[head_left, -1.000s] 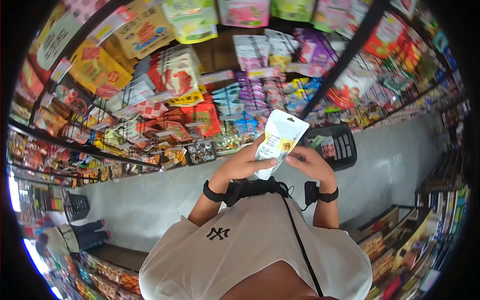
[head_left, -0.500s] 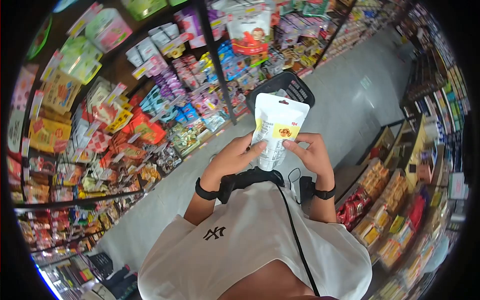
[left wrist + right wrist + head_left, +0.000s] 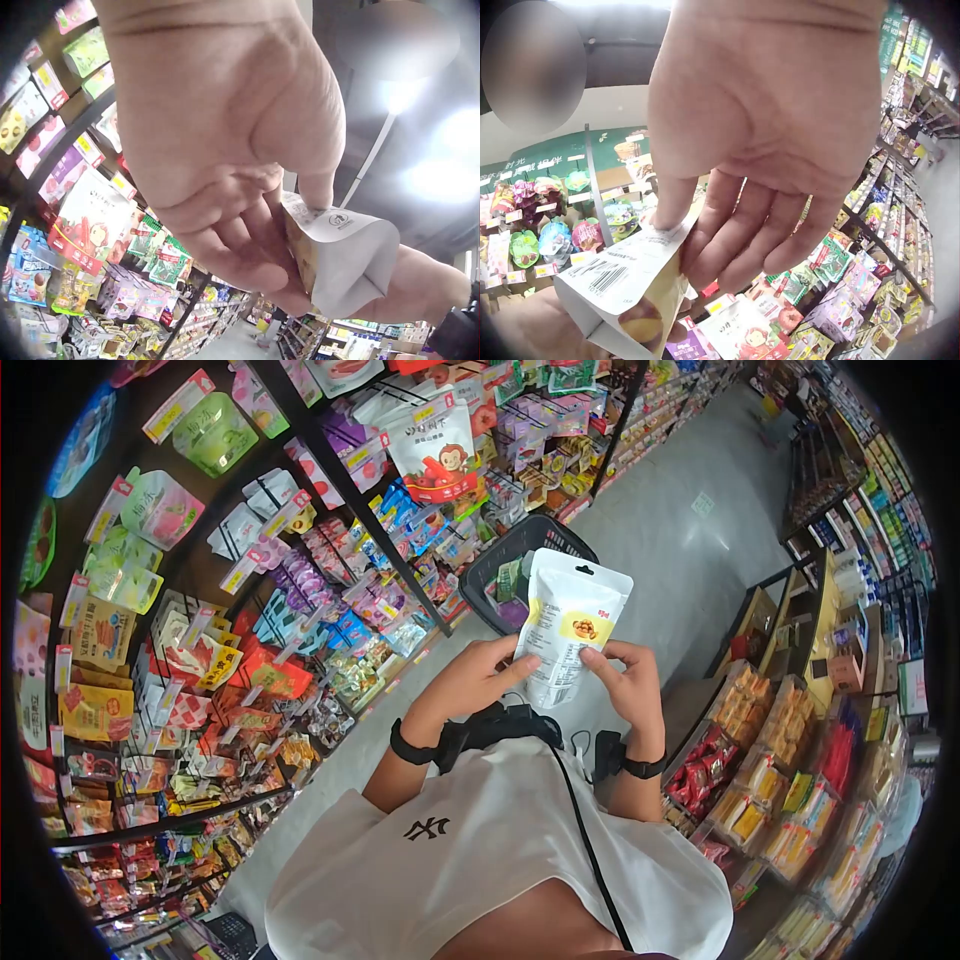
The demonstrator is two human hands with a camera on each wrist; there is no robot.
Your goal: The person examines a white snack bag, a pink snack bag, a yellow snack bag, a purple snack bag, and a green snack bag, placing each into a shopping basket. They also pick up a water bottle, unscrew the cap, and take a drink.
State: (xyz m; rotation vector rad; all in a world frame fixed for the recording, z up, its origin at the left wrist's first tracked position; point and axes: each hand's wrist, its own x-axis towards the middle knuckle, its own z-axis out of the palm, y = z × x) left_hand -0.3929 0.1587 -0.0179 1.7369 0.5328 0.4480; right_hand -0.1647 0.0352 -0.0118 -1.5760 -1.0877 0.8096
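A: Left grip, quick, what's it doing?

B: Left grip (image 3: 475, 678) is pinching one edge of the white snack pouch (image 3: 562, 632), thumb pressing on the printed face, fingers curling behind

A: Right grip (image 3: 637, 682)?

B: Same deal, it's pinching the opposite edge, thumb lying on that same face, fingers going round the back

A: And where's the pouch sitting?

B: Both grips are holding it in front of the white T-shirt (image 3: 500, 830), hang hole up, top leaning a bit right in the head view. Yellow patch and brown snack picture are showing; right wrist view is catching a barcode on the thumb side

A: Stuff around?

B: Black shopping basket (image 3: 562, 538) is standing beyond the pouch, partly hidden by it, with a green package (image 3: 511, 580) and a purple package (image 3: 512, 613) lying inside. A white-and-red bag (image 3: 433, 455) with a cartoon monkey is hanging on the snack racks at left. Grey floor (image 3: 670, 550) is running off past the basket

A: Wrists?

B: They're wearing black bands (image 3: 412, 743), one each
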